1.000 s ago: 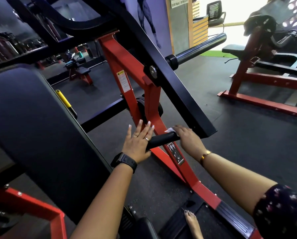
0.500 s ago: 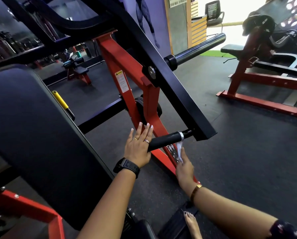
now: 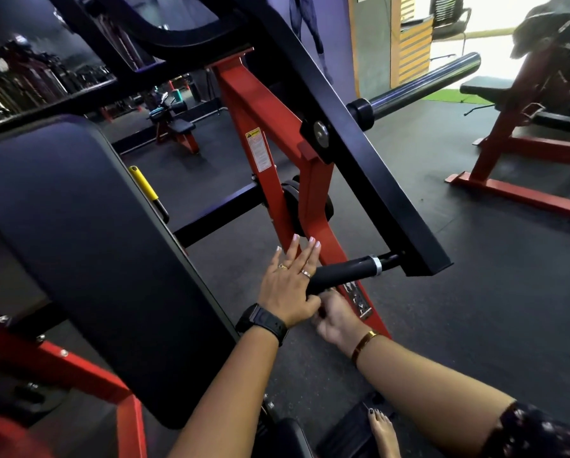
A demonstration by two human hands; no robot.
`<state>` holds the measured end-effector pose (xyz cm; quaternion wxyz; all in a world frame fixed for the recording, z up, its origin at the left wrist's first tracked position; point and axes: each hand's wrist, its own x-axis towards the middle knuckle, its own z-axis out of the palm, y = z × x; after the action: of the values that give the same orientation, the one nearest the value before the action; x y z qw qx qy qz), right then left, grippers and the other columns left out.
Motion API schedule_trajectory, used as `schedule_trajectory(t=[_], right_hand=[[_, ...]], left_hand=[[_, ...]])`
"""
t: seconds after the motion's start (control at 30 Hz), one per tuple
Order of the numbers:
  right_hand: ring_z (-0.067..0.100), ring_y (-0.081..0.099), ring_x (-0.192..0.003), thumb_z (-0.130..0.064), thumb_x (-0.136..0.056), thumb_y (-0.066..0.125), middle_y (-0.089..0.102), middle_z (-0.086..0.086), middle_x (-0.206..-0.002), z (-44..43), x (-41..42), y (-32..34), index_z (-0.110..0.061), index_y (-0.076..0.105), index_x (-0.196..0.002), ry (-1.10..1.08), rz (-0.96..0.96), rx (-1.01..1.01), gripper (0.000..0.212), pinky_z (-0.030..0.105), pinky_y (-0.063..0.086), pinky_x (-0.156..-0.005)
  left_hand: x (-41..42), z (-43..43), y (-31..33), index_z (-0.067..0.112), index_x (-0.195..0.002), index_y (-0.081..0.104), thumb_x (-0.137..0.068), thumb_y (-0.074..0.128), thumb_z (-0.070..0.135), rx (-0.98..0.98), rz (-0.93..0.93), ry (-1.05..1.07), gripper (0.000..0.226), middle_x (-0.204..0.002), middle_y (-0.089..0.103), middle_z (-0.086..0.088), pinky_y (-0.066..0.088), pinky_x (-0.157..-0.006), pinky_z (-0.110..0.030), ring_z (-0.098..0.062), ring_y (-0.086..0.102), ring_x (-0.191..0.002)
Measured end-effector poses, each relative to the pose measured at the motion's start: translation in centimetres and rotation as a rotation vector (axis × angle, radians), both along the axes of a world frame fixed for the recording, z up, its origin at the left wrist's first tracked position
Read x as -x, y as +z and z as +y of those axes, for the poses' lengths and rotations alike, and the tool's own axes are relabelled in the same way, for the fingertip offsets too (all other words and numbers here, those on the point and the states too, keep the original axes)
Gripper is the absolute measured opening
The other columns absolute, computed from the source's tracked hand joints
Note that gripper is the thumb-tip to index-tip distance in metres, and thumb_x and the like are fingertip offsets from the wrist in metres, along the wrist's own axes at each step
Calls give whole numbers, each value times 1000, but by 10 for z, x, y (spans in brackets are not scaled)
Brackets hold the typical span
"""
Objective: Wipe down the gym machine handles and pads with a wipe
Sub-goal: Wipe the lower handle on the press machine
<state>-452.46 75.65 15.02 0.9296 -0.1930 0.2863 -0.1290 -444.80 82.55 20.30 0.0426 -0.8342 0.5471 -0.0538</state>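
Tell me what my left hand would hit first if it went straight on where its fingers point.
Most likely the red frame upright, which lies just beyond the left hand. Depth is unclear, so it might pass in front.

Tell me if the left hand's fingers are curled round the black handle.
No, the left hand lies flat, fingers straight, against the handle.

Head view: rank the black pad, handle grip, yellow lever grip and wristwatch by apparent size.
1. black pad
2. handle grip
3. wristwatch and yellow lever grip: alike, watch nearer, unranked
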Motion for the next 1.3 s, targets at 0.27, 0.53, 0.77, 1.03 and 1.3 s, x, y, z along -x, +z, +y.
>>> schedule_trajectory(t=[0.27,0.53,0.77,1.03,1.3], right_hand=[[19,64,-63,9,-93,22,65,15,-77,6,3,8,1,58,-99,-33,-34,-99,38,22,52,-46],[37,60,-104,17,-83,16,55,29,-122,-56,34,-5,13,43,-128,-445,152,-149,52,44,55,-81],[16,54,-100,14,-89,32,60,4,-119,-35,64,5,-22,46,-140,-602,347,768,64,32,47,-85],[28,10,-146,17,-84,39,18,7,-155,-22,25,-32,-8,29,-147,-279,519,1787,68,45,4,-119],[24,40,-135,8,-87,50,53,13,-135,25,-10,13,-1,53,-130,-42,118,1957,44,32,6,-119]], left_hand=[[-2,4,-4,22,-149,-4,-71,14,38,190,97,-57,81,-156,-4,10,-6,-119,-40,-17,-17,-146],[-2,2,-6,23,-147,-7,-72,9,41,226,114,-34,79,-155,-5,12,-9,-117,-35,-13,-21,-142],[-1,-1,-1,20,-152,-16,-87,49,35,44,29,29,93,-161,-13,4,-2,-122,-40,-15,-23,-145],[2,5,-5,18,-142,-26,-84,52,27,139,76,42,97,-150,-27,7,-7,-121,-34,-13,-30,-138],[-2,7,4,42,-152,-6,-101,14,45,808,1034,263,54,-158,-20,12,-8,-117,-38,2,-22,-138]])
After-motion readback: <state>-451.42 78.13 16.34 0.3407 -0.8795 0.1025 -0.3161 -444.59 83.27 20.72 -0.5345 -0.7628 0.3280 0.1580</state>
